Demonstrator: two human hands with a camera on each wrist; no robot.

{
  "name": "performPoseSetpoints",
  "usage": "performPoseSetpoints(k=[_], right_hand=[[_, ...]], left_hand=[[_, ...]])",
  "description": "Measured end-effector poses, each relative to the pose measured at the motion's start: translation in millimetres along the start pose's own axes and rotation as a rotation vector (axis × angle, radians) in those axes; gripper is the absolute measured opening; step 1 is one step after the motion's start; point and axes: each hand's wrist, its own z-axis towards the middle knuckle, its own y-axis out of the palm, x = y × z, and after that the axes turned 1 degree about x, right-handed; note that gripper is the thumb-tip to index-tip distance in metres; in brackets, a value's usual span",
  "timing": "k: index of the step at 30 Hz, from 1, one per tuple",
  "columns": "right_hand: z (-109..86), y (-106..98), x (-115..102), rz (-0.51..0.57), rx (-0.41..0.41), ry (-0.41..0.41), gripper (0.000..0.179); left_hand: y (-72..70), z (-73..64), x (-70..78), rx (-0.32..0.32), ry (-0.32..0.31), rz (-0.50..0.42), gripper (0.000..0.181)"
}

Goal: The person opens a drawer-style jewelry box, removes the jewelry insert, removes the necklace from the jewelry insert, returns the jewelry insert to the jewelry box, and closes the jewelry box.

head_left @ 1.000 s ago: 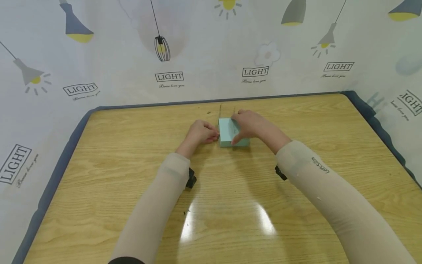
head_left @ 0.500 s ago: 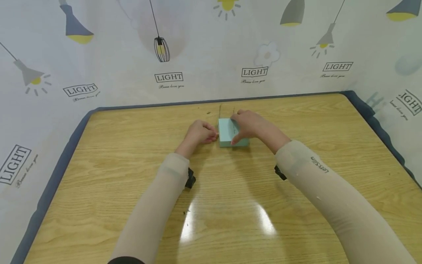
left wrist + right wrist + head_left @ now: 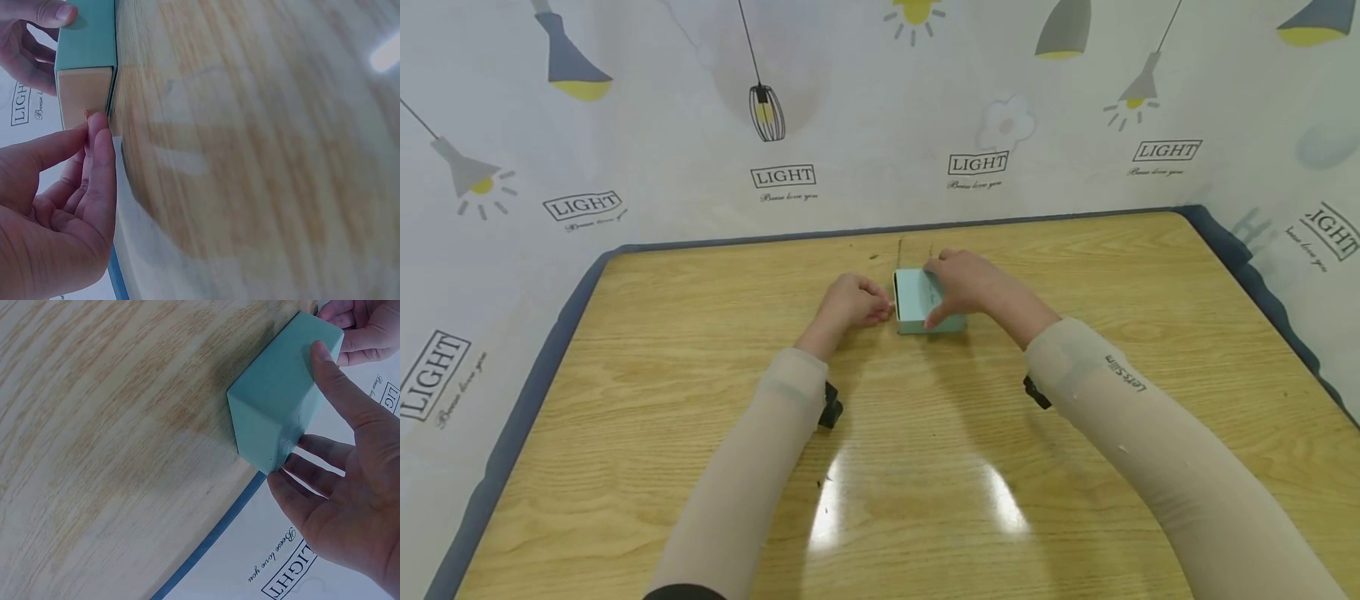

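A small mint-green sleeve box (image 3: 912, 292) lies on the wooden table near its back edge. My right hand (image 3: 967, 286) grips it, the thumb on the near side and the fingers over the top and far side, as the right wrist view also shows. At the box's left end, a beige inner drawer (image 3: 78, 94) fills the sleeve's mouth. My left hand (image 3: 852, 302) pinches a tiny orange-brown pull tab (image 3: 87, 115) on that drawer between thumb and forefinger, its other fingers curled in. Most of the tab is hidden by the fingertips.
The wooden table (image 3: 700, 317) has a dark blue edging (image 3: 760, 239). Behind it hangs a white backdrop (image 3: 880, 108) printed with lamps and the word LIGHT. Dark thin marks (image 3: 900, 252) show on the tabletop just behind the box.
My left hand has shifted very slightly left with the tab. A dark slit now shows along the box's left end. The right hand keeps its grip in place.
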Motion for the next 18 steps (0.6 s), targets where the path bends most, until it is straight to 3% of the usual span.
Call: performPoseSetpoints(k=[18], right_hand=[[0.7, 0.7, 0.7, -0.012, 0.004, -0.008, 0.096]], left_hand=[[-0.4, -1.4, -0.1, 0.010, 0.001, 0.022, 0.008]])
